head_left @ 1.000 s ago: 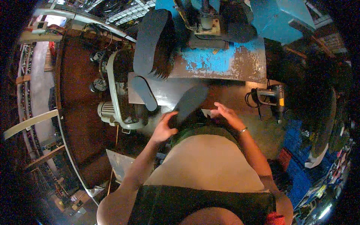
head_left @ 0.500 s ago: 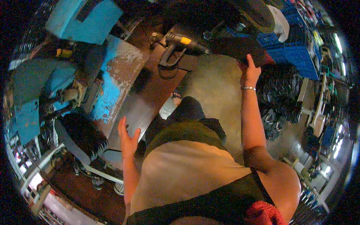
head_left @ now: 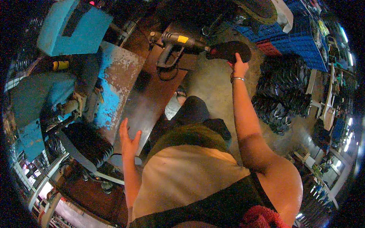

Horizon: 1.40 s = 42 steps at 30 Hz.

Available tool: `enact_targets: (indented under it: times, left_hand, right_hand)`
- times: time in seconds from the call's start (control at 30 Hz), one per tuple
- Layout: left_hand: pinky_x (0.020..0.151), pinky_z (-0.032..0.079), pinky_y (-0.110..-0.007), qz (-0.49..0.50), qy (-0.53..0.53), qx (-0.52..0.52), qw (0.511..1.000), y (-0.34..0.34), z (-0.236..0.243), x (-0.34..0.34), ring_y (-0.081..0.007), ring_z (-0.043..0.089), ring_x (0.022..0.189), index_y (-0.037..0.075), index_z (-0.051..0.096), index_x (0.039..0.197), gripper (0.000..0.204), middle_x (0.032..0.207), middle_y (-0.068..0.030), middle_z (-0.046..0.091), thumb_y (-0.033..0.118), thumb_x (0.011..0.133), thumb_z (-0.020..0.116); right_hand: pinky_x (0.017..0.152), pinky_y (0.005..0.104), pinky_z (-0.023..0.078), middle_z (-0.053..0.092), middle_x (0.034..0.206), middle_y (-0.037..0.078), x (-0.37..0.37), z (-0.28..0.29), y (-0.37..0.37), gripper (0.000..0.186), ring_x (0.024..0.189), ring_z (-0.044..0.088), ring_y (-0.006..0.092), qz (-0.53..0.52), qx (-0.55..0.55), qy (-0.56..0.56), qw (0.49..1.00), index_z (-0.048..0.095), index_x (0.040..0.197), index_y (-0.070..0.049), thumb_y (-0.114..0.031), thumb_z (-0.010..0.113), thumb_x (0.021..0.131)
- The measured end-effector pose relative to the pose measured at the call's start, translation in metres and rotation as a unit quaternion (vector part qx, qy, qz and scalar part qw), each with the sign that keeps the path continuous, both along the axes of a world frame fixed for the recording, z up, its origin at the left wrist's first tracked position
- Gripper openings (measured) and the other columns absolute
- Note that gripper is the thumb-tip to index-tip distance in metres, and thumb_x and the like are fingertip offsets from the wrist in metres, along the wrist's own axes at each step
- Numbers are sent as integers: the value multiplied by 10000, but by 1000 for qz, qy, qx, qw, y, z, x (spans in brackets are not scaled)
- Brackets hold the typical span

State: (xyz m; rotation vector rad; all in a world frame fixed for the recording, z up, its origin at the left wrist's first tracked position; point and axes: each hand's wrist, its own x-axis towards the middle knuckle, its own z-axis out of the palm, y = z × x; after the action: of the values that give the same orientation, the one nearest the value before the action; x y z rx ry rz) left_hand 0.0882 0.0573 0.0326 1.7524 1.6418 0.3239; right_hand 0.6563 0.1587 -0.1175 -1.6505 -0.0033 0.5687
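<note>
My right hand (head_left: 239,69) is stretched forward and closed on the near edge of a dark shoe sole (head_left: 229,51), its thumb lying on top. The narrower left end of the sole is at the nozzle of a black heat gun (head_left: 175,41) with a yellow label; whether they touch I cannot tell. The heat gun lies on the brown bench, pointing right. With fingers and thumb apart, my left hand (head_left: 130,138) hovers empty by the bench edge. Beside it on the left sits a row of black soles (head_left: 86,141), packed close together.
A blue machine with worn paint (head_left: 110,91) stands at the left, a blue box-shaped part (head_left: 76,34) beyond it. Several dark soles lie heaped on the floor (head_left: 281,95) at the right. Blue crates (head_left: 300,49) stand at the far right, with a red piece (head_left: 268,47) beside them.
My right hand has moved left with the sole, bringing its tip to the heat gun's nozzle. My left hand stays open in nearly the same place.
</note>
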Motion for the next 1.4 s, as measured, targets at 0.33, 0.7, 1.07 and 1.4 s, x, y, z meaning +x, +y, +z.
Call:
enact_targets:
  times: [0.33, 0.7, 1.07, 1.4]
  left_hand:
    - [1196, 325, -478, -36, 4, -31, 999, 7, -12, 22, -420, 395, 1429, 98, 390, 1562, 786, 1557, -231, 415, 190, 883, 776]
    - [1208, 308, -489, 41, 86, 132, 987, 81, -22, -10, -418, 420, 1415, 106, 475, 1503, 691, 1536, -223, 450, 217, 887, 767]
    - [1164, 191, -700, 11, 341, 167, 925, 281, -45, -55, -514, 237, 1497, 272, 497, 1510, 800, 1587, -293, 342, 284, 772, 807]
    - [1166, 186, -691, -111, 236, 61, 963, 174, -74, -14, -455, 242, 1500, 344, 407, 1571, 870, 1544, -240, 391, 349, 801, 813]
  right_hand:
    - [537, 406, 647, 694, 1116, 147, -12, -12, 6, 344, 825, 728, 307, 31, -24, 20, 999, 603, 1203, -11, -154, 743, 923]
    - [580, 463, 577, 702, 957, 151, 39, -2, -30, 428, 764, 681, 320, 173, -291, -328, 882, 647, 1324, -250, -101, 662, 923]
    - [887, 398, 568, 707, 1182, 108, -121, 158, 86, 362, 1016, 688, 242, 311, 73, -124, 939, 687, 1193, 34, -255, 714, 977]
    - [751, 422, 621, 678, 1145, 128, -457, 138, 203, 414, 889, 724, 331, 566, 68, 177, 802, 583, 1172, -9, -202, 816, 890]
